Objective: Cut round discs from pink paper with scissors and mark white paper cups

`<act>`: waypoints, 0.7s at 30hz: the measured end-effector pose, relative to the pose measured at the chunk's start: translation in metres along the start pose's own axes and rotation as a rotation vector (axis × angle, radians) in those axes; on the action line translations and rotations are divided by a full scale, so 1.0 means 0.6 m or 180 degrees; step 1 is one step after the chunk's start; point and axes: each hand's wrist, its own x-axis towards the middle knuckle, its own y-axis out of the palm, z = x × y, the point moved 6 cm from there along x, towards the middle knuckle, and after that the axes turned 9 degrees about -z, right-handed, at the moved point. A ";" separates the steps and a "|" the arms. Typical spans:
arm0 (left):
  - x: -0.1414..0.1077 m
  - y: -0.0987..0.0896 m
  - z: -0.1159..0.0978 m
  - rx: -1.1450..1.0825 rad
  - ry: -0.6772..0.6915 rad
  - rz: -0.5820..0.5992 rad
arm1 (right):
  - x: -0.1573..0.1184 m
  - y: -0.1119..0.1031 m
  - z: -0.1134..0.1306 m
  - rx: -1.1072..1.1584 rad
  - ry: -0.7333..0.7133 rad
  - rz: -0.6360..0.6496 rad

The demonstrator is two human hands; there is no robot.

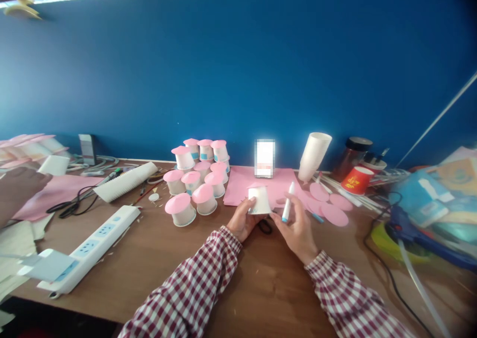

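Note:
My left hand is closed around an upside-down white paper cup. A pink paper top shows at the cup's upper end. In my right hand is a white marker pen with a light blue end pointing down, just right of the cup. Whether the marker is capped I cannot tell. To the left stand several upside-down cups with pink paper tops, some stacked. Pink paper discs lie to the right, and a pink sheet lies behind my hands.
A power strip and a lying stack of white cups are at the left, near another person's hand. A leaning cup stack, a red cup and a blue glue gun with cords occupy the right.

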 end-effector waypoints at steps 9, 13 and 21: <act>-0.001 -0.004 0.002 -0.0029 -0.0035 0.0049 | 0.002 -0.008 0.008 -0.0137 -0.0336 -0.0235; 0.002 -0.009 0.005 -0.0104 -0.0134 -0.0019 | 0.003 -0.009 0.012 -0.0298 -0.0443 -0.0296; 0.004 -0.003 -0.001 -0.0286 -0.0037 -0.0008 | 0.003 -0.013 0.014 -0.0268 -0.0446 -0.0248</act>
